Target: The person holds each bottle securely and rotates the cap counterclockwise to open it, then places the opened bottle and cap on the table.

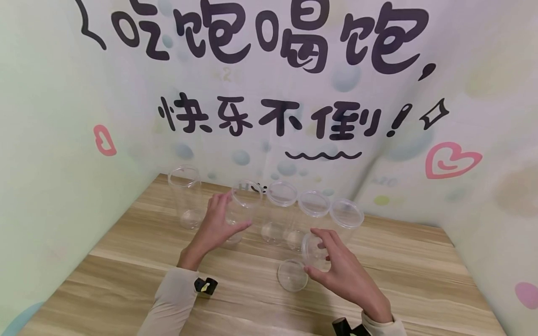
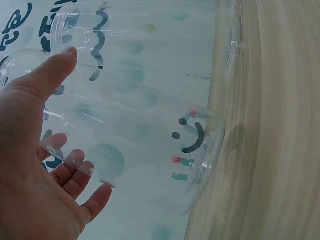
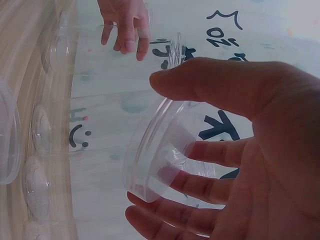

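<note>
Cup (image 1: 242, 212) gripped by left hand (image 1: 215, 225), lid (image 1: 311, 252) pinched in right hand (image 1: 346, 273); lidding seems intended; level seating probably needed next.

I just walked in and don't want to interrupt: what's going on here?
A person is working with cups and lids. Their left hand is curled round a tall, clear plastic cup, second from the left of five on the light-brown wood-grain table. Their right hand holds a round, clear plastic lid, not on any cup. A second round, clear lid lies on the table nearby.
</note>
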`<state>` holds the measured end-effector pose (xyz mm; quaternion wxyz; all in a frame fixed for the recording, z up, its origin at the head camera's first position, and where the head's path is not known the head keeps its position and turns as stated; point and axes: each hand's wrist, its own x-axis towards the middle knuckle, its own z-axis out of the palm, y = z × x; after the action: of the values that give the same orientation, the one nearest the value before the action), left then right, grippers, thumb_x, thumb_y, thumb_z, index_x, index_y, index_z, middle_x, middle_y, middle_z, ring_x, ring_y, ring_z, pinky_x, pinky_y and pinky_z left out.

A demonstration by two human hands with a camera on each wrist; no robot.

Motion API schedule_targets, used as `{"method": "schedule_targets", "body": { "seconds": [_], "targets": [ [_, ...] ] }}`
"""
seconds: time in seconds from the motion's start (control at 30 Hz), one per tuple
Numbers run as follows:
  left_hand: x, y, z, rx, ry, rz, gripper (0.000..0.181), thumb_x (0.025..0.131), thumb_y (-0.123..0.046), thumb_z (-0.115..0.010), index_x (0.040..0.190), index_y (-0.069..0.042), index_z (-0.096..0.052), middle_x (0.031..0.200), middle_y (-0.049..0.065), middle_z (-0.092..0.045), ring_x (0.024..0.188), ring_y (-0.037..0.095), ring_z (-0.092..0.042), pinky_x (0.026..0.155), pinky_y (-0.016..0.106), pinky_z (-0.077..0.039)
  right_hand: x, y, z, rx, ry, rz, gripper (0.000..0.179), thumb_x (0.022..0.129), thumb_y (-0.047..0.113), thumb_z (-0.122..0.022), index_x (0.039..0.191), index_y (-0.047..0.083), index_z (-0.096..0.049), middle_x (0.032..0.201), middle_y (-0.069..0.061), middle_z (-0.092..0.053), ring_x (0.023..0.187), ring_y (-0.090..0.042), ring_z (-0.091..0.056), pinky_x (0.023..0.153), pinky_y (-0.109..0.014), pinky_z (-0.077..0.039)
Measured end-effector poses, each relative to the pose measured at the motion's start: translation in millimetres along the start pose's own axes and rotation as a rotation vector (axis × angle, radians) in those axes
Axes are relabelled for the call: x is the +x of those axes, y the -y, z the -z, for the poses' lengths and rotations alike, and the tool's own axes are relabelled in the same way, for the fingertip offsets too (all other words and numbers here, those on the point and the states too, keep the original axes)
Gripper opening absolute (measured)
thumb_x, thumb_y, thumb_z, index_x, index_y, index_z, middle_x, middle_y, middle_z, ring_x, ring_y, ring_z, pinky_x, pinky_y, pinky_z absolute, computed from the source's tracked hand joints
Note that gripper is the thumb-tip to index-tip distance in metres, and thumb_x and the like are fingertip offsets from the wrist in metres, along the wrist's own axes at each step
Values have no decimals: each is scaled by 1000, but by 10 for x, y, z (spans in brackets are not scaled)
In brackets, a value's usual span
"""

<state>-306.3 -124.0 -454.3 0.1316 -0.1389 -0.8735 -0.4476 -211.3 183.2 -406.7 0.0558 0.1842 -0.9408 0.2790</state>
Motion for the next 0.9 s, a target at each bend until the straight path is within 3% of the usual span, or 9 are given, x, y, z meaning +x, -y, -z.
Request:
{"method": "schedule_targets", "body": {
  "seconds": [0.2, 0.5, 0.9],
  "targets": [
    [9, 2, 8, -2, -26, 36, 95, 78, -40, -83, 150, -5, -31, 140, 20, -38, 127, 38, -45, 104, 60, -42, 8, -16, -3, 3, 10, -17, 73, 81, 24, -82, 143, 19, -43, 137, 0, -49, 112, -22, -62, 83, -40, -55],
    [28, 20, 7, -51, -61, 101, 95, 79, -36, -83, 152, -8, -28, 147, 18, -35, 127, 44, -48, 101, 62, -43, 14, -32, -6, 9, 10, -24, 74, 80, 23, -82, 143, 17, -44, 136, -1, -50, 111, -23, -62, 83, -41, -55],
    [33, 54, 23, -40, -88, 139, 100, 82, -39, -80, 155, -7, -21, 147, 19, -35, 132, 41, -44, 107, 60, -39, 36, -79, -6, 16, 47, -57, 74, 81, 26, -81, 144, 16, -43, 138, -7, -50, 113, -28, -62, 85, -41, -54]
  ]
}}
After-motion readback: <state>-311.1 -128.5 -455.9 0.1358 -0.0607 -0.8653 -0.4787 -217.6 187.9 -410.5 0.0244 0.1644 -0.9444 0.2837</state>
